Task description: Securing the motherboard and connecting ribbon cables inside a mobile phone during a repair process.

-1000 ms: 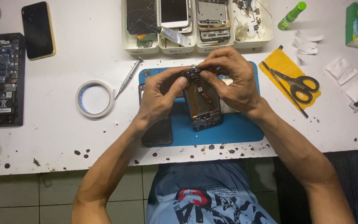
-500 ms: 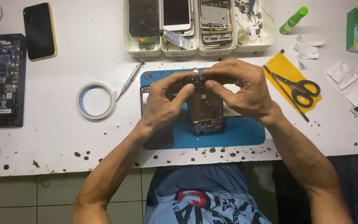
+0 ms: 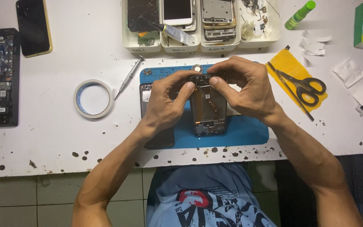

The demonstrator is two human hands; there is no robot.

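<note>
Surface: white, paint-flecked worktop (image 3: 64, 143) carrying a blue mat (image 3: 248, 130).
Object: opened phone chassis (image 3: 207, 110) on the mat, long axis running away from the person.
Left hand (image 3: 164, 103): fingers pinching the chassis top edge.
Right hand (image 3: 246, 86): pinching the same edge, equally near.
Hidden: the part under the fingertips.

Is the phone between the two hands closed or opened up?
Opened up: the dark rectangular phone frame on the blue mat shows bare internal parts, no cover.
</note>
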